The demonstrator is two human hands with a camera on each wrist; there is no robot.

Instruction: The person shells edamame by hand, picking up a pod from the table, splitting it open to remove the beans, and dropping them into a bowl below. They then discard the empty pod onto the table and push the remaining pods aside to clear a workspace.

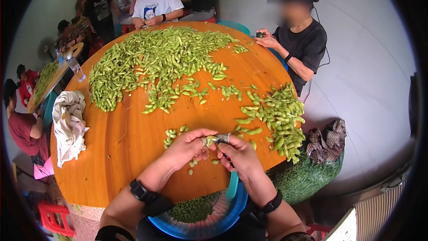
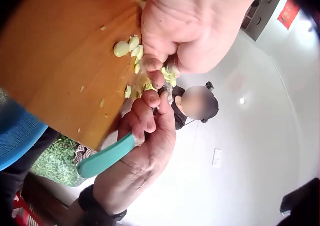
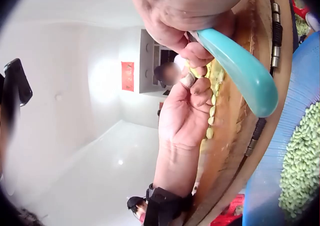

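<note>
In the head view my left hand [image 1: 192,145] pinches a green soybean pod [image 1: 208,141] between thumb and fingertips, above the near part of the table. My right hand [image 1: 243,155] meets it there, its fingers curled round a tool with a teal handle [image 3: 240,71]. The working end is hidden by the fingers, so I cannot tell its kind. Something grey, like a wrap [image 1: 222,138], sits at the right hand's fingertips. A few loose pods and pale beans [image 2: 121,48] lie on the wood beside the hands.
Pods are heaped across the far half of the round wooden table [image 1: 129,151], with another pile [image 1: 285,116] at the right. Below the near edge, a blue basin [image 1: 162,223] contains shelled beans. A white cloth [image 1: 69,122] lies at left; a full green sack [image 1: 307,176] stands right. People sit around.
</note>
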